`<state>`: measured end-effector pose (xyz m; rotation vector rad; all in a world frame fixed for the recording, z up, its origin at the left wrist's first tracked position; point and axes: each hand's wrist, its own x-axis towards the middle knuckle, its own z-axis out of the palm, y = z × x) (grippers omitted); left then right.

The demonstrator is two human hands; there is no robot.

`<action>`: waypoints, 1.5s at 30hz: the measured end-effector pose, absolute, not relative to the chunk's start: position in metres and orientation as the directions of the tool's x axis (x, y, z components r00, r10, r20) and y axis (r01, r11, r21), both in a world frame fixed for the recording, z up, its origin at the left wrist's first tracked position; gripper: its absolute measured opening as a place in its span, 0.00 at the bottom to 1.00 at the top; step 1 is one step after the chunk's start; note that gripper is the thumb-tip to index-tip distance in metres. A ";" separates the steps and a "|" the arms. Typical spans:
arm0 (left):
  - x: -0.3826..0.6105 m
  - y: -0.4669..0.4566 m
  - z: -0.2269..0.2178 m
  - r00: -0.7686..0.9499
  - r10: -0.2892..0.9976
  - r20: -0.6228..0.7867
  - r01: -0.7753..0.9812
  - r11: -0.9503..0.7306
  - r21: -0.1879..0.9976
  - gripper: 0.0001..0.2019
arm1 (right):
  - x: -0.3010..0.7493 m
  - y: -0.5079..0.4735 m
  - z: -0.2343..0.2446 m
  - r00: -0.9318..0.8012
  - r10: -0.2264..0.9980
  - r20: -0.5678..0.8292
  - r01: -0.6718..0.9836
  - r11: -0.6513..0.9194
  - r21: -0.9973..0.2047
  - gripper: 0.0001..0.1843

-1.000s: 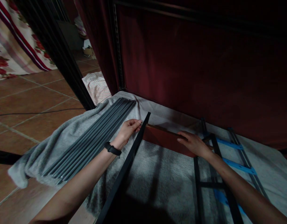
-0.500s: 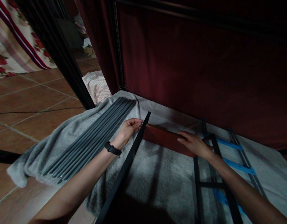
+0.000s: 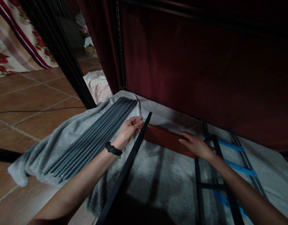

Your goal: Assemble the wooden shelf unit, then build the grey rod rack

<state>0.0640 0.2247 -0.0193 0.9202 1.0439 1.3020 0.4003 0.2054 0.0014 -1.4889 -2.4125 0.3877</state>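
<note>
A reddish-brown board (image 3: pixel 162 137) spans between a dark metal bar (image 3: pixel 127 165) on its left and a dark metal frame (image 3: pixel 211 186) on its right. My right hand (image 3: pixel 193 144) grips the board's upper edge near its right end, thumb on the near face. At the bar's outer side, level with the board's left end, my left hand (image 3: pixel 132 126) is closed in a pinch. Whatever lies between those fingertips is too small to make out. A black band (image 3: pixel 113 148) is on my left wrist.
Several grey tubes (image 3: pixel 92 140) lie side by side on a grey blanket (image 3: pixel 28 165) to the left. Blue strips (image 3: pixel 240 167) cross dark rails at the right. A dark red curtain (image 3: pixel 193 68) hangs behind, and a black post (image 3: pixel 64 59) slants at the left.
Both hands hold almost the same places. The left fingers have shifted slightly at the bar; the board and bar look unmoved apart from a small camera shift.
</note>
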 end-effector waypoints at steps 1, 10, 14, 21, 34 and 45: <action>0.064 0.225 -0.020 -0.023 0.996 -0.090 -0.294 0.079 0.953 0.19 | 0.401 0.206 0.001 -0.428 0.899 0.092 0.823 0.430 -0.371 0.19; 0.065 0.223 -0.022 0.022 0.996 -0.084 -0.311 0.086 0.946 0.21 | 0.400 0.205 0.002 -0.418 0.904 0.084 0.822 0.416 -0.390 0.19; 0.065 0.223 -0.022 -0.022 0.994 -0.106 -0.304 0.094 0.948 0.19 | 0.401 0.205 0.002 -0.410 0.908 0.082 0.827 0.408 -0.386 0.20; 0.066 0.222 -0.021 0.030 0.996 -0.086 -0.312 0.090 0.946 0.20 | 0.402 0.206 0.000 -0.407 0.909 0.085 0.824 0.406 -0.394 0.19; 0.065 0.223 -0.021 0.030 0.997 -0.076 -0.356 0.082 0.931 0.21 | 0.402 0.206 0.001 -0.413 0.907 0.086 0.818 0.411 -0.403 0.19; 0.065 0.225 -0.025 0.033 0.997 -0.070 -0.298 0.077 0.951 0.18 | 0.403 0.207 0.000 -0.405 0.910 0.088 0.816 0.403 -0.414 0.19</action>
